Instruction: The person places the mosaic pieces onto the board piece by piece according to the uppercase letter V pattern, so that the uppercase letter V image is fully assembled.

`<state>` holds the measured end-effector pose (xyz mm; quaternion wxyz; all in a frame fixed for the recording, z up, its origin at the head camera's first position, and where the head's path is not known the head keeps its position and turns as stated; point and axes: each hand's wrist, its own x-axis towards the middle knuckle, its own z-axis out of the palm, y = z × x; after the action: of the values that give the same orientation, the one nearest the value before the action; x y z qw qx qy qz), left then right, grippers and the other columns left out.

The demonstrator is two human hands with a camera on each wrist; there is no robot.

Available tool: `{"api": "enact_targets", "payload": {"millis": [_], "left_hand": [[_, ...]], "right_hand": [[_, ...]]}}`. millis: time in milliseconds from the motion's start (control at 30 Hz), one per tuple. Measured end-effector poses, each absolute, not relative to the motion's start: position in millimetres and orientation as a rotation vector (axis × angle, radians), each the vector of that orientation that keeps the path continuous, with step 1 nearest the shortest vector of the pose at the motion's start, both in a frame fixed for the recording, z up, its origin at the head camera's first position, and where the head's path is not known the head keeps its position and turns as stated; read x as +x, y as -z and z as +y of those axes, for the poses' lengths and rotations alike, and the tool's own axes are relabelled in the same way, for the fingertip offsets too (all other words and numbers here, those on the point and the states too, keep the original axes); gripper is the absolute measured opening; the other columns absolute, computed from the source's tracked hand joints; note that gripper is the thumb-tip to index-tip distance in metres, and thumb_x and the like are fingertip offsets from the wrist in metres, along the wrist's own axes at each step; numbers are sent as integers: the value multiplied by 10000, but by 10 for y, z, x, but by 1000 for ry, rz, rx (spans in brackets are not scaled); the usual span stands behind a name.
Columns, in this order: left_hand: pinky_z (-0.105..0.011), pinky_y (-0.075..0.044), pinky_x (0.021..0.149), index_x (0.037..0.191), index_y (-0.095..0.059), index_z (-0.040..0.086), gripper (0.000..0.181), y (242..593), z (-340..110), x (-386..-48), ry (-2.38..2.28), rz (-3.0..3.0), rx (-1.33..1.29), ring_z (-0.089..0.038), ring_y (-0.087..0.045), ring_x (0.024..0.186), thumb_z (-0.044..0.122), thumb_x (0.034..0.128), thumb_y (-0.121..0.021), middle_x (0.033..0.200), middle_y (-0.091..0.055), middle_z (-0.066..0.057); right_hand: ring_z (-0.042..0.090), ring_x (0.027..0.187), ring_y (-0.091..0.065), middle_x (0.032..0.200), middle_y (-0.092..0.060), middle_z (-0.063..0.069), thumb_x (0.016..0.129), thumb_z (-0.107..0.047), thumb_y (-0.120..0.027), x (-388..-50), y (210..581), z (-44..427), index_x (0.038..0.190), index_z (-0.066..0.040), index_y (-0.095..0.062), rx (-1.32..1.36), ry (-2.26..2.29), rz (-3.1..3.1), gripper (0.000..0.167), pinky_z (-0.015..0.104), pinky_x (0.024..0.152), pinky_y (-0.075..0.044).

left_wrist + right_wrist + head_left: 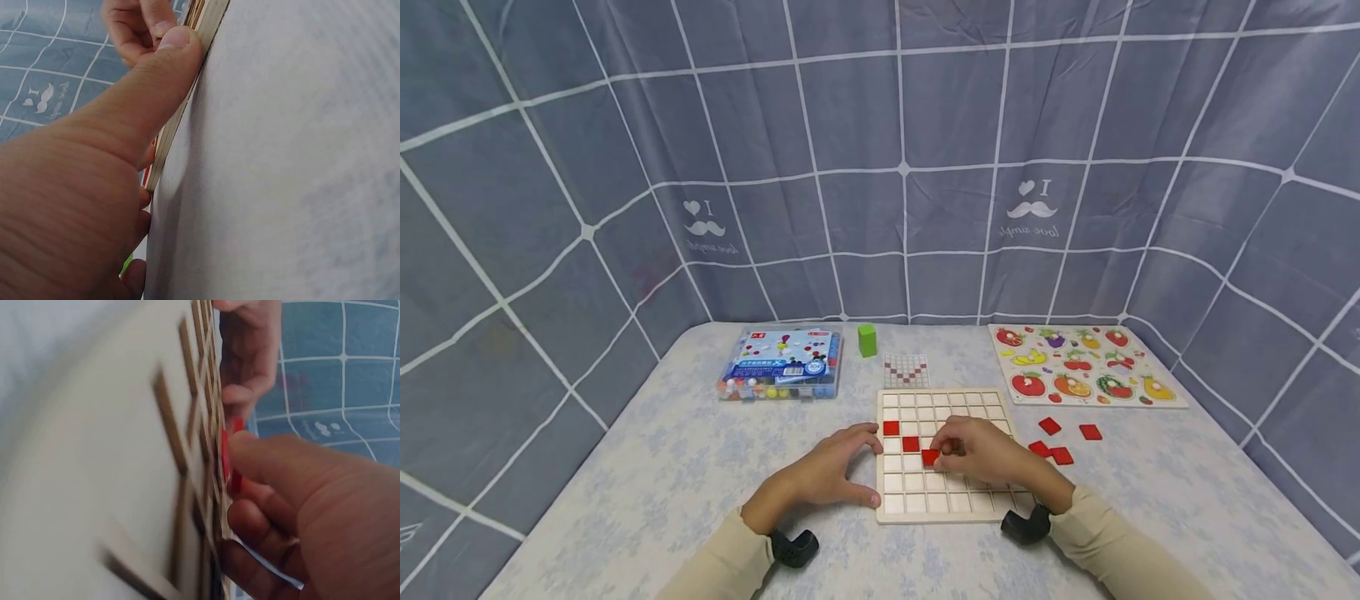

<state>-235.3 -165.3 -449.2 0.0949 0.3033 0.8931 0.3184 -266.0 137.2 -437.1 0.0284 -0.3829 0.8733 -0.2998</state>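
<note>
A wooden grid board (917, 518) lies flat on the table. Its left edge meets the thumb and fingers of my left hand (835, 468), which are spread apart along the rim. Over the middle of the grid, my right hand (981, 450) pinches a red square tile (929, 459) between thumb and fingers. In the right wrist view that tile (237, 481) is tilted just off the board. Two more red tiles, one upper (891, 428) and one lower (911, 444), sit in cells, stepping diagonally down toward the pinched one.
Several loose red tiles (1049, 426) lie right of the board. Behind it is a small pattern card (906, 371) with a V of dark squares. A green block (867, 340), a clear plastic box (782, 362) and a fruit puzzle board (1082, 367) stand farther back.
</note>
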Motion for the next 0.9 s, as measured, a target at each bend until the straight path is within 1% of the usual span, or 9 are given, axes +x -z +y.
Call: {"api": "enact_targets", "payload": {"millis": [133,267,400,667,900], "left_hand": [[-585,-273,1134,1226,-533,205,583,4486,-1645,-2352,-948,2644,897,-355,-316,1450,467,809,-845,1570,-376,-130],[-590,-274,1131,1227,-535,197,583,4480,-1645,-2349,-951,2642,894,-359,-317,1448,464,811,-844,1571,-374,-131],[-589,-275,1132,1230,-534,200,585,4482,-1647,-2347,-945,2645,890,-360,-318,1448,462,809,-846,1572,-374,-127],[-591,-272,1132,1228,-534,201,582,4483,-1648,-2351,-949,2644,903,-362,-319,1447,455,809,-848,1568,-377,-130],[-600,-274,1127,1209,-528,212,577,4493,-1657,-2355,-946,2653,911,-370,-317,1446,469,803,-848,1569,-377,-128]], "right_hand": [[60,738,-495,809,-561,-124,866,-209,-815,-2651,4404,1371,935,-207,-691,-1197,850,2756,143,259,672,-440],[59,723,-483,789,-552,-114,850,-210,-825,-2651,4416,1368,912,-211,-670,-1182,832,2770,167,266,668,-430],[67,729,-482,783,-551,-115,854,-191,-820,-2649,4421,1369,911,-203,-670,-1216,845,2756,161,276,679,-418],[63,712,-478,737,-517,-167,870,-174,-806,-2661,4441,1387,884,-218,-684,-1313,878,2729,131,268,668,-407],[60,703,-473,717,-518,-142,866,-166,-808,-2661,4445,1379,885,-219,-678,-1297,889,2726,142,269,664,-398]]}}
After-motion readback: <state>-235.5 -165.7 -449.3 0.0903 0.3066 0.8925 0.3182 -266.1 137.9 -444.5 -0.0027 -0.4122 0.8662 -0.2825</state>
